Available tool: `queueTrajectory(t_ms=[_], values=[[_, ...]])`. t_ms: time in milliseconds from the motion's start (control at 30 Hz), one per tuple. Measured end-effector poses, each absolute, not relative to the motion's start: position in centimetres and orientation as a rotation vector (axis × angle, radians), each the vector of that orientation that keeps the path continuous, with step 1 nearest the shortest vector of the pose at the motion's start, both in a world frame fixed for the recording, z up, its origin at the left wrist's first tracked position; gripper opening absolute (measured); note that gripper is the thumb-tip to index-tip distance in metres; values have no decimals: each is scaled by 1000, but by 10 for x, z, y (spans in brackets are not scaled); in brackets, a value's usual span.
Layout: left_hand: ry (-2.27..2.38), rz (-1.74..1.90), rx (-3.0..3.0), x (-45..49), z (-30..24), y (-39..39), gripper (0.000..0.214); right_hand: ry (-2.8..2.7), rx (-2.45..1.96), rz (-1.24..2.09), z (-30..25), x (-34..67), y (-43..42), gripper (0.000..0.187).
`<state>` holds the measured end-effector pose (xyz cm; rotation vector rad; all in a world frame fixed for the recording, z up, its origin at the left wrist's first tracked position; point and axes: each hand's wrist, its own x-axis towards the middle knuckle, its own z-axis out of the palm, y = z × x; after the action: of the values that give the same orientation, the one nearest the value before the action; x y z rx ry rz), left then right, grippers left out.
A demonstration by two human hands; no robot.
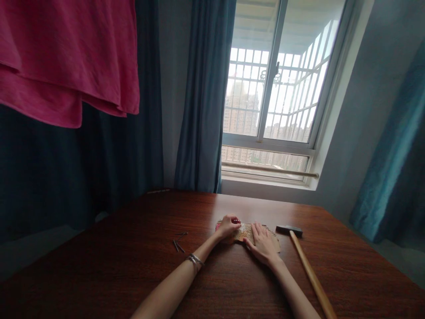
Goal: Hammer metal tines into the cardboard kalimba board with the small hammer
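A small tan board (245,231) with a speckled top lies on the dark wooden table (133,266), near its far middle. My right hand (263,241) lies flat on the board's right part, fingers stretched out. My left hand (228,226) rests at the board's left end with fingers curled; something small and red shows at its fingertips, and I cannot make out what it is. A bracelet sits on my left wrist.
A hammer (303,261) with a dark head and long wooden handle lies right of the board. A few thin dark nails (179,243) lie to the left. Behind the table are a window (272,102), blue curtains and a hanging pink cloth (66,57).
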<state>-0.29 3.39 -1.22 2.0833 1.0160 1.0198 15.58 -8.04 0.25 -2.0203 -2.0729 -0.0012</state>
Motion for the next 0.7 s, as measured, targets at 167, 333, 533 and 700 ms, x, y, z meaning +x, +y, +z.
queueTrajectory(t_ms=[167,333,533,700], values=[[1035,1006,2076,-3,-10,32,19,-2095,-2020,50,-3,159,-79,72],[990,1039,2037,-2,-11,33,32,-2081,-2010,50,-6,160,-78,73],[975,1212,1918,-1,7,27,40,-2055,-2009,70,-4,160,-80,73],[1021,1259,1890,-22,49,19,26,-2058,-2006,56,-2,159,-82,70]])
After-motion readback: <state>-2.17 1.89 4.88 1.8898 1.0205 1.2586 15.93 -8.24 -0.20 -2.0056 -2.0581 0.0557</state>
